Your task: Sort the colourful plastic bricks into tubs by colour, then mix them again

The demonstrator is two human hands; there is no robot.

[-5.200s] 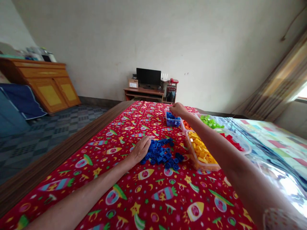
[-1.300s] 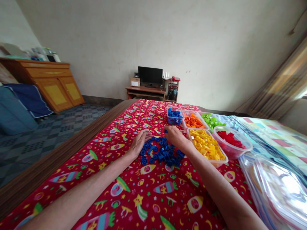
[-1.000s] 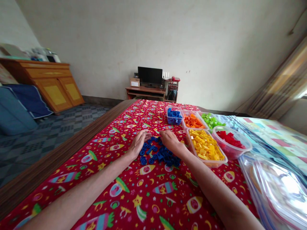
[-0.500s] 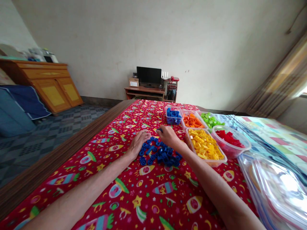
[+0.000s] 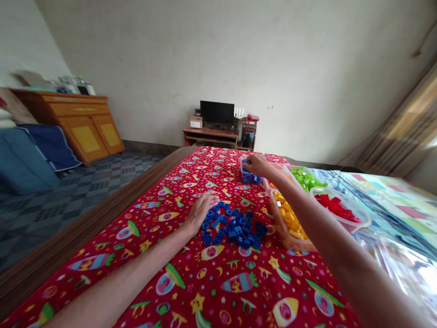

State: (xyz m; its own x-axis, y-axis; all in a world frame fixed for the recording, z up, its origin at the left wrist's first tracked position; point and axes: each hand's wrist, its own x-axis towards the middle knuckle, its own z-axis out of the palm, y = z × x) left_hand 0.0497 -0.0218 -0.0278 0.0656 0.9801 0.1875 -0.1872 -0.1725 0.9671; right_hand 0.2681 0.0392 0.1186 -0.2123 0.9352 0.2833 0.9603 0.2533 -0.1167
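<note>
My left hand (image 5: 204, 210) lies flat on the red cloth with fingers stretched out, at the left edge of a loose pile of blue building blocks (image 5: 235, 233). Round wheel-like pieces are among them, closest to the fingertips. Farther off, my right hand (image 5: 258, 165) is over a small clear plastic box (image 5: 251, 181) of blue blocks. Its fingers are bent down in a pinch around a blue building block (image 5: 246, 161), partly hidden by the hand. My right forearm crosses above the boxes of yellow blocks (image 5: 288, 216) and orange blocks (image 5: 273, 169), covering part of both.
Green blocks (image 5: 303, 178) and a round tub of red blocks (image 5: 336, 207) stand on the right. Stacked clear lids (image 5: 409, 269) lie at the near right. Cartoon-printed red cloth (image 5: 191, 282) covers the surface. A monitor (image 5: 217, 112) stands on a desk by the wall.
My right hand has moved from above the pile, away and to the right, to the box of blue blocks, carrying a blue block. My left hand stays beside the pile. The view has shifted slightly.
</note>
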